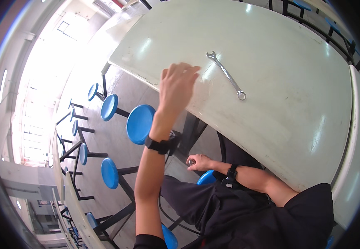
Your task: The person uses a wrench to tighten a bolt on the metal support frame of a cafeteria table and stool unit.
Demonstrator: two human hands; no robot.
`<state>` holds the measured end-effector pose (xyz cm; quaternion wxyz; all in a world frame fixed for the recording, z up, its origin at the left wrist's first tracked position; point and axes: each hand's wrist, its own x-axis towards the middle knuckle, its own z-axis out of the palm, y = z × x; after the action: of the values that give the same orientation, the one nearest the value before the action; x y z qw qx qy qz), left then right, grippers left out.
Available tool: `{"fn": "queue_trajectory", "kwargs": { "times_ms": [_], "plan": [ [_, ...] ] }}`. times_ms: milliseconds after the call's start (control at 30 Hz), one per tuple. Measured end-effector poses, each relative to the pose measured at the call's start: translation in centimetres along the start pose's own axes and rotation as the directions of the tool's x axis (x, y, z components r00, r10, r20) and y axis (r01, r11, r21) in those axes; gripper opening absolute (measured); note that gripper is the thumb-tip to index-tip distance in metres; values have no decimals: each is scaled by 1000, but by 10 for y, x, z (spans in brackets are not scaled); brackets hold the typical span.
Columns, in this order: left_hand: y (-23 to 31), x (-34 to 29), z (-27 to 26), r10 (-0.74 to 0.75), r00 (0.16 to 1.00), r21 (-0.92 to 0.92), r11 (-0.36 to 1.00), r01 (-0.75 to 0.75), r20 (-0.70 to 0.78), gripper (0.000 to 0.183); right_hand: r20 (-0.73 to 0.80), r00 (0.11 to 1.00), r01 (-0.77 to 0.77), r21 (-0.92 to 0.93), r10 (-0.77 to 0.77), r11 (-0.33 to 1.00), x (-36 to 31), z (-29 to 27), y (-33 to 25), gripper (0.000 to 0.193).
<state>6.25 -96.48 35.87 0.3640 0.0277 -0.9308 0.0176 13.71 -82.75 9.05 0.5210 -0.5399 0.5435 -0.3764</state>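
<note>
A silver combination wrench [227, 76] lies on the pale table [279, 99], its open jaw toward the far left and its ring end nearer me. My left hand [179, 86] hovers at the table's near-left edge, left of the wrench and apart from it. Its fingers are stretched out, slightly smeared by motion, with nothing seen in them. Below the table edge, over my lap, my right hand [201, 162] is closed around a small round metal piece [192, 162]. Only the end of that piece shows; my fingers hide the rest.
Blue round stools [140, 124] on black metal frames stand left of the table, several in a row. Another pale table [356, 137] adjoins on the right. Black straps circle both wrists, and a dark cable [161, 205] hangs below the left one.
</note>
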Motion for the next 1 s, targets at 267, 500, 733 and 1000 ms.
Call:
{"fn": "queue_trajectory", "kwargs": {
  "times_ms": [267,500,733,1000],
  "plan": [
    [-21,-5,-5,-157,963,-40,985,169,218,16,-22,1000,19,1,-19,1000,-5,0,-2,41],
    [-28,-22,-7,-190,967,-43,979,200,167,15,114,989,-119,200,98,973,-8,-14,-19,36],
    [-21,-81,-55,-376,912,-222,915,338,-165,12,-138,990,12,340,37,940,-1,-32,-2,29],
    [44,-375,-32,-993,-78,-720,8,694,-86,15,16,908,-397,356,420,846,13,-46,0,29]
  ]
}}
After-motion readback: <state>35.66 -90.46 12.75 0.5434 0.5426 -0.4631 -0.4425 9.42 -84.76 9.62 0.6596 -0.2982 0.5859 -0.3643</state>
